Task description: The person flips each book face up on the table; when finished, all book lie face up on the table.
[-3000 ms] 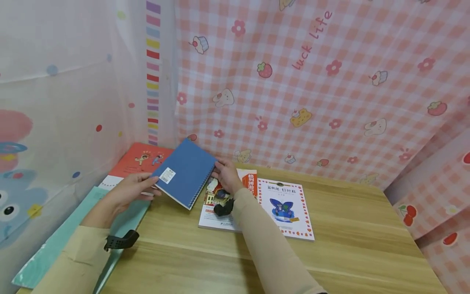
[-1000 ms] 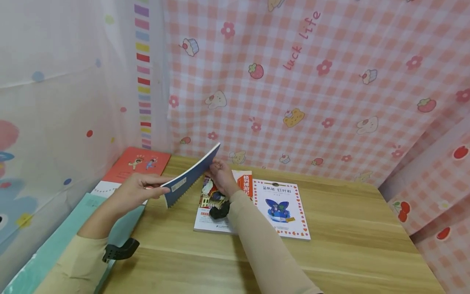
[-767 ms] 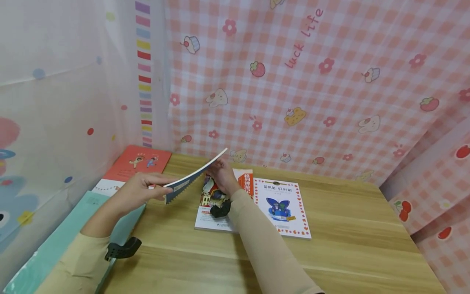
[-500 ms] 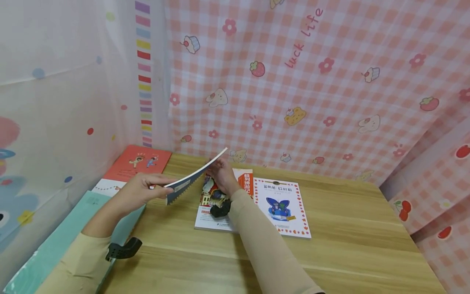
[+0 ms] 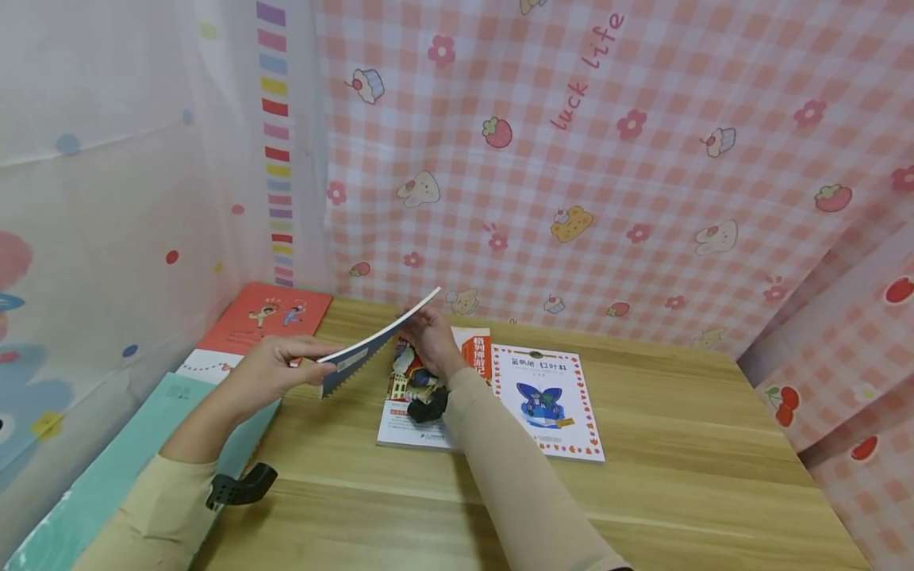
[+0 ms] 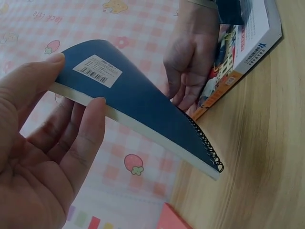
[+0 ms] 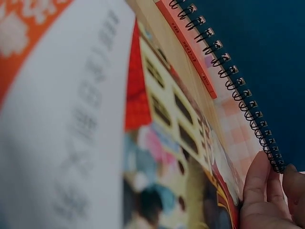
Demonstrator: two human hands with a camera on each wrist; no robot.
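Note:
A blue spiral-bound notebook [image 5: 364,361] with a white barcode label [image 6: 98,70] is held up above the table, tilted nearly edge-on to the head view and slightly bowed. My left hand [image 5: 267,371] pinches its page edge, thumb on the labelled cover and fingers along the pages. At the far end, my right hand [image 5: 437,342] holds a corner by the black spiral binding [image 7: 238,88], its thumb and fingers on either side. Below the right forearm lies a colourful paperback [image 5: 410,424], partly covered by that arm and a black wrist device [image 5: 428,406].
A white book with a blue butterfly picture [image 5: 546,408] lies against the paperback's right side. Along the left wall are a red-and-white book [image 5: 278,317] and a large teal book [image 5: 136,452]. The wooden table [image 5: 685,468] meets a pink checked curtain [image 5: 557,159] behind.
Three seconds ago the notebook's blue cover faced the head camera; both hands have since tilted it nearly edge-on. Over the last half second, hands and notebook have stayed almost still.

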